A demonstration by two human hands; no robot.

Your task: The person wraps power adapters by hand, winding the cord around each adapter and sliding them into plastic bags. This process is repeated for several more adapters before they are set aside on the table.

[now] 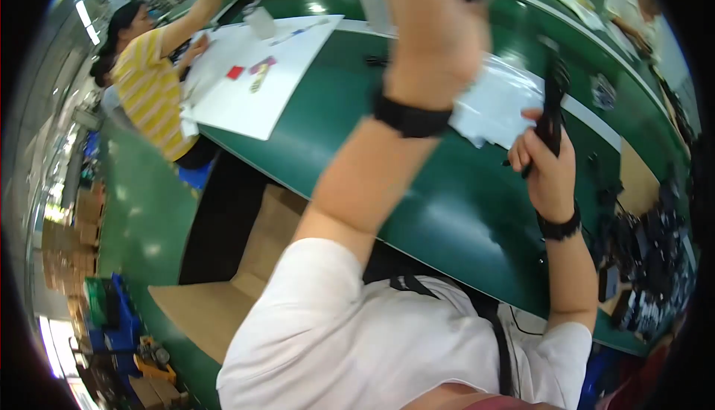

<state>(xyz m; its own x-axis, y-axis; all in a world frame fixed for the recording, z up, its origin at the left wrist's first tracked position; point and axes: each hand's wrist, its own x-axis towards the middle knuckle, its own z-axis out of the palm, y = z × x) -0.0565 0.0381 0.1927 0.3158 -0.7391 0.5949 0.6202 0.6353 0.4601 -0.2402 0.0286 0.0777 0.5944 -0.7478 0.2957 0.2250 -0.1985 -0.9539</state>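
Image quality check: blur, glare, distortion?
Head view: left hand badly smeared, right hand and its black item crisper; head view: pale glare patches on the green table; head view: fisheye bows straight edges, corners go black.

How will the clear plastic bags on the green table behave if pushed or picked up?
The clear plastic bags look thin and wrinkled, so they're probably floppy and light for their spread. Their glossy highlights suggest a slippery surface, so a push might slide them across the shiny green tabletop. Lying flat, they seem unlikely to roll or tip.
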